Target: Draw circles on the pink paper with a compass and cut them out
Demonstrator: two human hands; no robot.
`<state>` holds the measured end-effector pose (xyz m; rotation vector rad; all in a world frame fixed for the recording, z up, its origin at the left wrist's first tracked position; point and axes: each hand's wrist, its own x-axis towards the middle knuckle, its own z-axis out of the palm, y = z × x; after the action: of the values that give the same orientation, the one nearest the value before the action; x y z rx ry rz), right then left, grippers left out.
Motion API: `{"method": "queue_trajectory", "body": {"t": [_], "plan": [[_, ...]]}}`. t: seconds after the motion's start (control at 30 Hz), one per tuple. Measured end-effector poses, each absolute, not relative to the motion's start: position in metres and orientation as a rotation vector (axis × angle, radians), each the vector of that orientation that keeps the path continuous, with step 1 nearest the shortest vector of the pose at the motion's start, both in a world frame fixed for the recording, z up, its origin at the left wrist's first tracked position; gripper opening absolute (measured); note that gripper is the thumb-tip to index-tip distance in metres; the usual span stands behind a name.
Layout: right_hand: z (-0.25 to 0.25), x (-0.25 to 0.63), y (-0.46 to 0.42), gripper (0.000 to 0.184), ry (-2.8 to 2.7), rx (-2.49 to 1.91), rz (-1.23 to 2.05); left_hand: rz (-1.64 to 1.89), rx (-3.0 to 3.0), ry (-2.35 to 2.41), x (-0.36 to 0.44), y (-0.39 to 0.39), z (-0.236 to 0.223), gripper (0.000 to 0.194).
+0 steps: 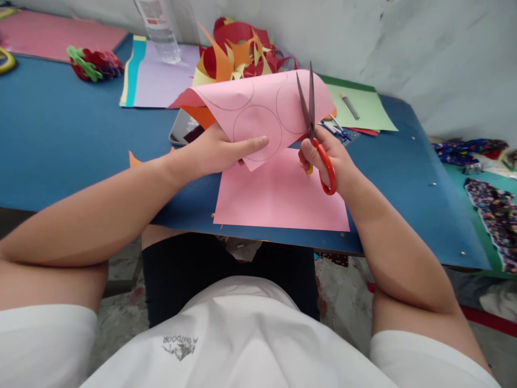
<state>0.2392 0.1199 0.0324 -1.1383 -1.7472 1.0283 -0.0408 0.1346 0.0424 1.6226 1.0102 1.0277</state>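
Note:
My left hand (226, 146) grips a pink paper sheet (257, 126) marked with several drawn circles. Its thumb presses on the front, and the other fingers are behind the paper. Red and orange layers show at the sheet's left corner. In my right hand (329, 153) are scissors with red handles (330, 178), their blades pointing up and slightly parted. The blades pass in front of the right part of the sheet, by a circle's edge; whether paper lies between them I cannot tell. Below both hands, a second pink sheet (283, 196) lies flat at the table's front edge.
Red, orange and yellow paper scraps (246, 51) are heaped against the wall. A clear plastic bottle (163, 37) stands on purple paper (155, 83). Pale green paper (359, 105), pens (335, 129) and a colorful fabric bundle (95, 63) lie on the blue table (72, 140).

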Motion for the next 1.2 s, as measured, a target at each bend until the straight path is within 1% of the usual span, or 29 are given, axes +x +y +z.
{"method": "queue_trajectory", "body": {"t": [0.13, 0.43, 0.6, 0.77, 0.87, 0.97, 1.07, 1.2], "plan": [[0.0297, 0.2397, 0.1212, 0.074, -1.733, -1.131, 1.032, 1.017, 1.63, 1.008, -0.042, 0.1354, 0.0421, 0.052], [0.0313, 0.2373, 0.121, 0.073, -1.749, -1.103, 1.033, 0.98, 1.641, 0.995, -0.043, 0.1381, 0.0419, 0.048], [0.0292, 0.2358, 0.1187, 0.068, -1.752, -1.115, 1.025, 0.95, 1.685, 1.035, -0.0434, 0.1381, 0.0414, 0.046], [0.026, 0.2376, 0.1183, 0.063, -1.766, -1.128, 1.064, 0.965, 1.773, 1.03, -0.0449, 0.1373, 0.0428, 0.052], [0.0265, 0.2381, 0.1176, 0.062, -1.799, -1.132, 1.054, 0.923, 1.785, 1.029, -0.0454, 0.1369, 0.043, 0.051], [0.0268, 0.2385, 0.1172, 0.063, -1.818, -1.128, 1.047, 0.885, 1.787, 1.047, -0.0454, 0.1365, 0.0433, 0.05], [0.0253, 0.2391, 0.1184, 0.065, -1.833, -1.125, 1.036, 0.854, 1.806, 1.069, -0.0461, 0.1363, 0.0451, 0.054], [0.0227, 0.2396, 0.1215, 0.07, -1.855, -1.121, 1.031, 0.694, 1.906, 1.14, -0.0479, 0.1352, 0.0507, 0.056]]}}
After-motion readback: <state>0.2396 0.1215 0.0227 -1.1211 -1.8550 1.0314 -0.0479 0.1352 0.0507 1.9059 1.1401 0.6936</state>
